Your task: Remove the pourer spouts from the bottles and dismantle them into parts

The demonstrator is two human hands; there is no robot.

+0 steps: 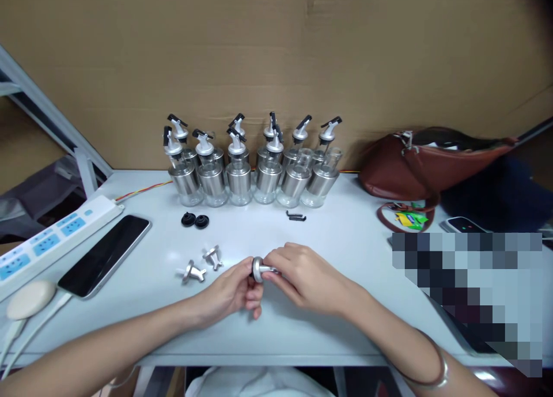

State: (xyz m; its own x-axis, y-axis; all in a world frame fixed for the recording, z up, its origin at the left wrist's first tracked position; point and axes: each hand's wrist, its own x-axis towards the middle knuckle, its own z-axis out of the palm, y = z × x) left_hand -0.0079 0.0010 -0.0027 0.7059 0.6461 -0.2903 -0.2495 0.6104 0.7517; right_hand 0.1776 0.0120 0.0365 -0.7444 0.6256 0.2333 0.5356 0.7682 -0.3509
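Observation:
Near the table's front middle, my left hand (235, 290) pinches the black base of a silver pourer top (258, 269). My right hand (302, 276) is closed on the spout end of the same piece, fingertips around it. Two silver spout pieces (193, 272) lie on the table left of my hands. Behind them sit two black round stoppers (188, 219). Small black levers (296, 216) lie in front of the bottles. Several glass bottles with steel bands (239, 181) stand in rows at the back, most with pourer tops; two at the front right have open necks.
A white power strip (56, 241), a phone (105, 256) and a cream round object (31, 299) lie on the left. A brown bag (432, 163) with its strap is at the back right, beside small green and yellow packets (410, 219). A pixelated area covers the right front.

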